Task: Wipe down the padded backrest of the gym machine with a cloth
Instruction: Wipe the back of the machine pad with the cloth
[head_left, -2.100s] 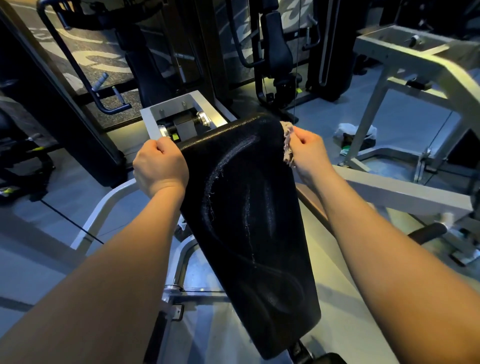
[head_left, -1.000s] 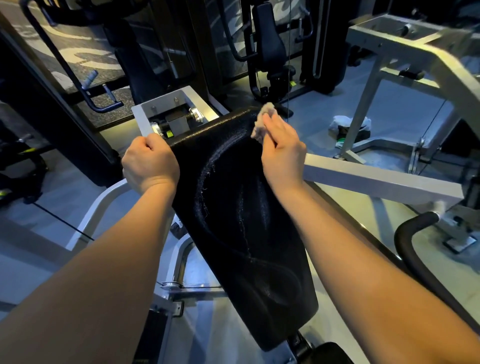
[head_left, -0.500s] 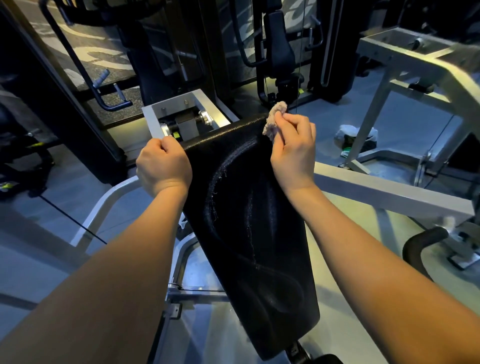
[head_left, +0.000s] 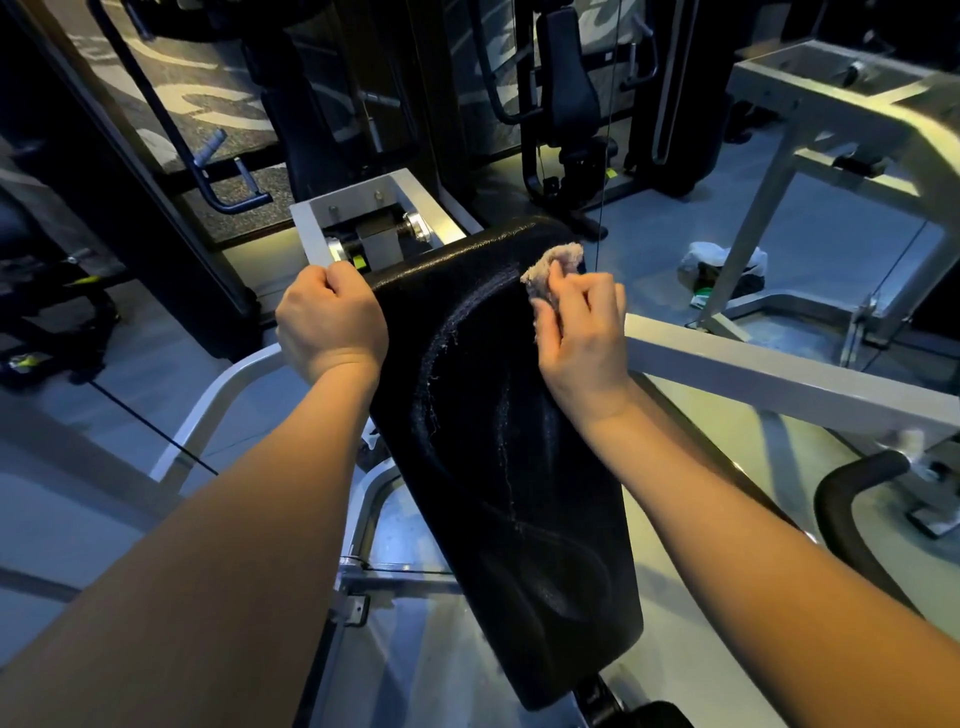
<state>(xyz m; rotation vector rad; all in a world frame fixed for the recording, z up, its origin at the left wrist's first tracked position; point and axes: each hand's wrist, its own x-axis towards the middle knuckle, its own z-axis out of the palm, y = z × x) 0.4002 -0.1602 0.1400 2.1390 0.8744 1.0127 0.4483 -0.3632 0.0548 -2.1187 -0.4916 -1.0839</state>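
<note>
Two bare forearms reach forward from the bottom of the view over a gym machine's black padded backrest (head_left: 493, 441). The backrest runs as a long tilted slab from its lower end near the camera up to its top edge farther off. Pale streaks and curved marks show on the glossy surface.

The left hand (head_left: 330, 325) grips the pad's upper left corner, fingers curled over the edge and knuckles toward the camera. The right hand (head_left: 584, 332) sits at the upper right of the pad, its fingers curled around a small bunched, pale pinkish cloth (head_left: 553, 267). The cloth is pressed against the padding just below the top edge and sticks out beyond the fingertips.

A white frame beam (head_left: 779, 374) passes behind the right wrist and runs off to the right, with a curved black handle (head_left: 852, 499) below it. Just past the top of the pad stands a white bracket (head_left: 374, 223) holding metal rollers.

Farther back on the grey floor, a pale bundle (head_left: 722, 265), possibly a bag or rag in the dim light, lies beside a white upright. Behind it, a black weight machine (head_left: 566, 98) stands against the dark rear wall.
</note>
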